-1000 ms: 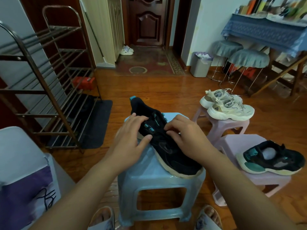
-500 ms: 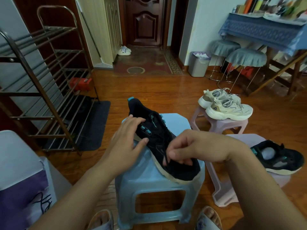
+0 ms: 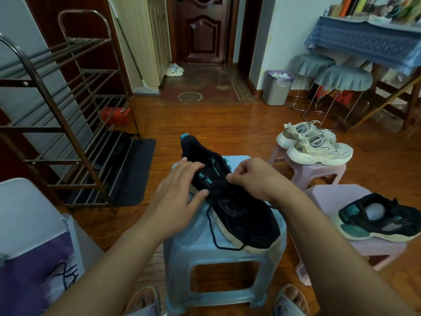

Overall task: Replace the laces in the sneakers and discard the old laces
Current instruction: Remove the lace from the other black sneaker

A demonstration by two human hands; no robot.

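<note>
A black sneaker with teal eyelets (image 3: 241, 215) lies on a light blue plastic stool (image 3: 205, 256), toe toward me. My left hand (image 3: 182, 190) holds the shoe's left side, fingers over the collar and thumb by the eyelets. My right hand (image 3: 252, 176) pinches the black lace (image 3: 213, 233) at the upper eyelets. A loose loop of that lace hangs over the shoe's left side onto the stool seat. The matching black sneaker (image 3: 382, 217) rests on a pink stool (image 3: 364, 249) at the right.
A pair of beige sneakers (image 3: 316, 144) sits on a second pink stool (image 3: 319, 172) behind it. A grey waste bin (image 3: 276, 87) stands by the far wall. A metal shoe rack (image 3: 68, 115) fills the left. A white-and-purple bag (image 3: 34, 258) is at bottom left.
My right hand has moved from the shoe's toe end back up to the upper eyelets. A loop of black lace now hangs loose over the shoe's side. The left hand stayed on the shoe.
</note>
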